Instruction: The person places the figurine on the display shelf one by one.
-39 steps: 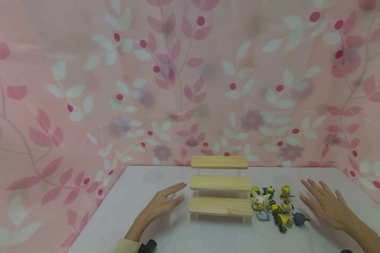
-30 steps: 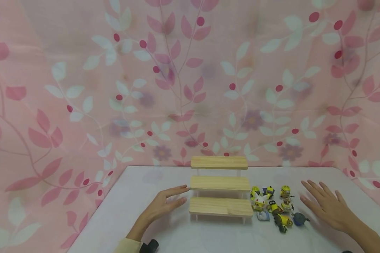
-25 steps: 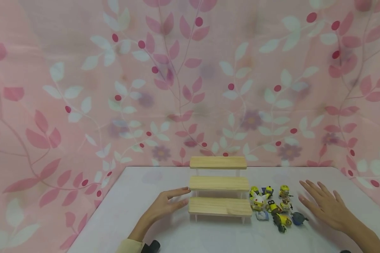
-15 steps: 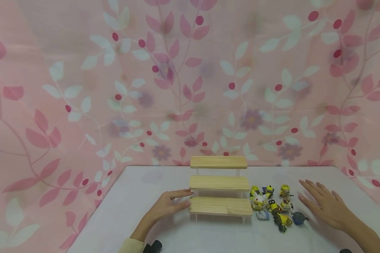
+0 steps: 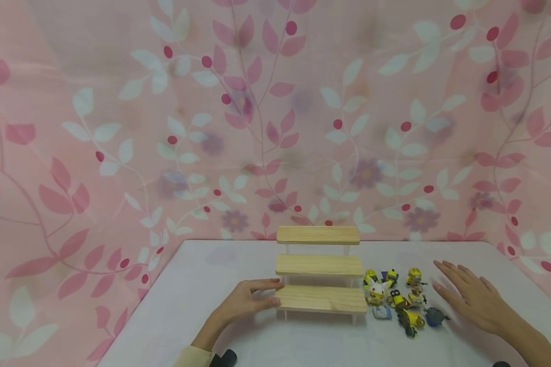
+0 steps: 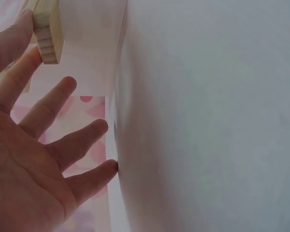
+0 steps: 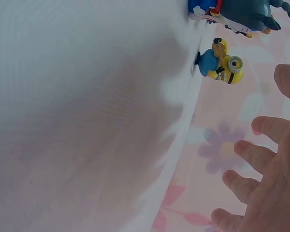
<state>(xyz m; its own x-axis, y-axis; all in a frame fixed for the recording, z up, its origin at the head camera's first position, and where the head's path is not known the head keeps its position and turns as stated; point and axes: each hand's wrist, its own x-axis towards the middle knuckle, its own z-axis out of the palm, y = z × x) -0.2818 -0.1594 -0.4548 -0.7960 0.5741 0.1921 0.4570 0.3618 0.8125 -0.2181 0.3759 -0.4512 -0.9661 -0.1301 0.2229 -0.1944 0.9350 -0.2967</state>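
Observation:
A stepped display stand (image 5: pixel 321 299) with three pale wooden planks on clear supports stands mid-table. My left hand (image 5: pixel 243 304) is at the left end of its lowest plank, thumb and index finger pinching the plank's front and back edges. In the left wrist view, the thumb and index fingertips sit at the plank's end (image 6: pixel 48 36), while the other fingers of the left hand (image 6: pixel 43 140) spread apart. My right hand (image 5: pixel 473 300) hovers with spread fingers, holding nothing, right of a cluster of small toy figures. Nearest to it are a yellow figure (image 5: pixel 415 277) and a dark blue-grey figure (image 5: pixel 434 316).
Several yellow figures crowd beside the stand's right end, among them a white-eared one (image 5: pixel 376 293) and a yellow one lying down (image 5: pixel 411 319). A small light-blue piece (image 5: pixel 382 312) lies in front. The white table (image 5: pixel 321 346) ends at a pink floral backdrop (image 5: pixel 275 127).
My left hand has moved right from beside the stand until its thumb and index finger reach the lowest plank's end. The right hand and the figures have barely moved.

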